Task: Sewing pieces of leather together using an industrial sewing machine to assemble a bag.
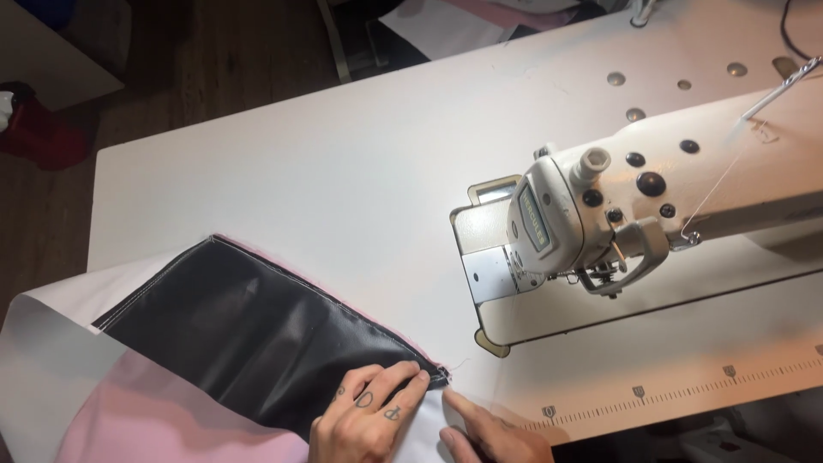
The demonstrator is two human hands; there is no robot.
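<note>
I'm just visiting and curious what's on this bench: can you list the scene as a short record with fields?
Setting: white sewing table
Machine: cream industrial sewing machine, set apart from the fabric
Work: glossy black fabric panel stitched to pale pink cloth
Left hand: fingers flat on the black panel's pointed corner
Right hand: index finger pointing to that corner
Table edge: printed ruler strip

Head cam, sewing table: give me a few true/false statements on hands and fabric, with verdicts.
1. Both hands press the pointed tip of the black fabric panel. True: left hand and right hand meet there.
2. The fabric lies under the sewing machine needle. False: it lies apart from it, on the white table.
3. The right hand holds scissors. False: it holds nothing; its fingertip rests on the fabric.
4. Pink fabric lies below the black panel. True.
</note>
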